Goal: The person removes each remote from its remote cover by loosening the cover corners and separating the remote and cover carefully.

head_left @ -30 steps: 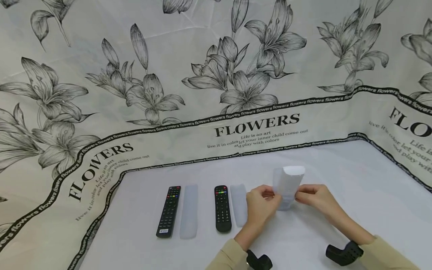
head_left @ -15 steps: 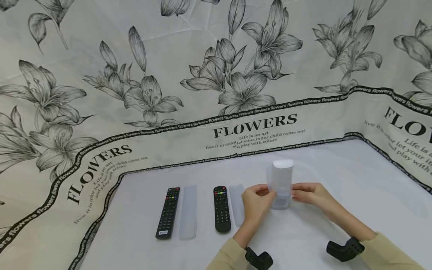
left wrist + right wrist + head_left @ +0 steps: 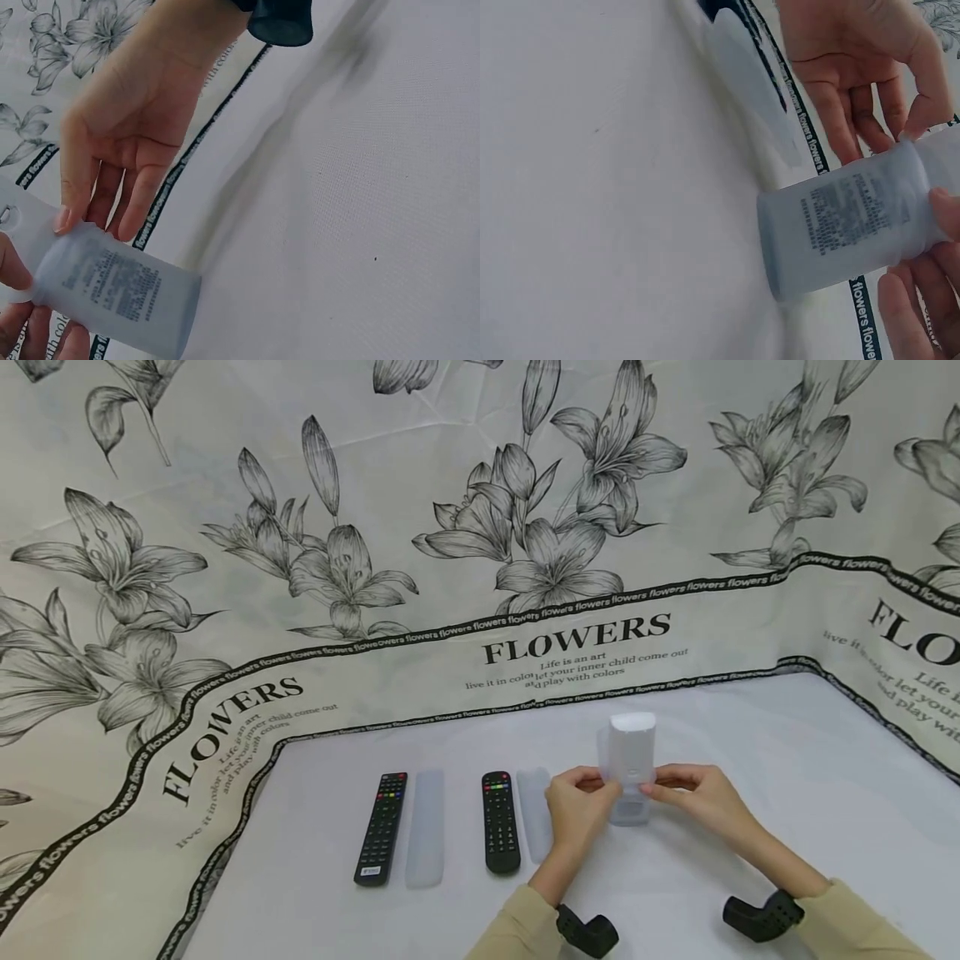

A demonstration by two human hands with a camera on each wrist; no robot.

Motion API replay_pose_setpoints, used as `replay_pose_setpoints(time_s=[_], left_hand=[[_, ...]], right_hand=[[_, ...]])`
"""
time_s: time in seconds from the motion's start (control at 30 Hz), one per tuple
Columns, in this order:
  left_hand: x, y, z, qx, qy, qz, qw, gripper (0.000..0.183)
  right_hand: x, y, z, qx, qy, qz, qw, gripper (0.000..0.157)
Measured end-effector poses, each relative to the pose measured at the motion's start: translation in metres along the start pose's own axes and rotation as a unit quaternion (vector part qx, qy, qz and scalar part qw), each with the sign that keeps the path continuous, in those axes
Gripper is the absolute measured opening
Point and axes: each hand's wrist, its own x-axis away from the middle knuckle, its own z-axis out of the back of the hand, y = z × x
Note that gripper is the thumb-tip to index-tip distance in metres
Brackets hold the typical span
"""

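A white remote control (image 3: 632, 745) stands nearly upright above the table, its lower part inside a translucent sleeve (image 3: 628, 814). My left hand (image 3: 573, 810) pinches the sleeve's left side between thumb and fingers. On the right side, my right hand (image 3: 701, 795) pinches it too, the thumb on the near face. Both wrist views show a printed label (image 3: 855, 214) through the cloudy sleeve wall. The sleeve's closed end (image 3: 184, 311) points toward the table, and its mouth lies around the remote at the fingertips.
Two black remotes (image 3: 381, 828) (image 3: 500, 822) lie to the left on the white tablecloth (image 3: 300, 860). Beside each lies a flat translucent sleeve (image 3: 425, 828) (image 3: 533, 802); my left hand partly overlaps the nearer one in the head view. A flower-printed cloth (image 3: 390, 693) rises behind.
The white remote and its sleeve have gone from tilted to nearly upright and shifted slightly left. My right hand has followed, its thumb now on the near face.
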Motion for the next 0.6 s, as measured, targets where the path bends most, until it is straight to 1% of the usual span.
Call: replay_pose_setpoints(time_s=[0.07,0.17,0.3,0.37,0.47,0.53,0.57,0.6], left_hand=[[0.0,-0.001,-0.003,-0.001,0.004,0.0,1.0,0.007],[0.0,-0.002,-0.006,-0.003,0.012,0.0,0.9999,0.005],[0.003,-0.001,-0.007,0.0,0.017,-0.005,0.9998,0.005],[0.007,0.0,-0.007,0.002,0.024,-0.013,0.9996,0.015],[0.012,0.001,-0.008,0.001,0.035,-0.04,0.9986,0.035],[0.014,0.001,-0.008,-0.003,0.044,-0.07,0.9966,0.041],[0.015,0.0,-0.008,-0.005,0.046,-0.081,0.9957,0.042],[0.015,0.0,-0.008,-0.006,0.049,-0.092,0.9945,0.039]], right_hand=[[0.0,-0.001,0.003,-0.012,-0.014,-0.026,0.999,0.041],[-0.002,-0.002,0.006,-0.044,-0.033,-0.068,0.996,0.044],[-0.005,0.002,0.007,-0.097,-0.042,-0.088,0.99,0.038],[-0.005,0.003,0.008,-0.124,-0.047,-0.09,0.987,0.035],[-0.006,0.004,0.008,-0.159,-0.047,-0.098,0.981,0.033],[-0.006,0.003,0.007,-0.165,-0.043,-0.103,0.98,0.035],[-0.006,0.003,0.006,-0.162,-0.04,-0.104,0.98,0.037],[-0.005,0.002,0.005,-0.158,-0.036,-0.106,0.981,0.039]])
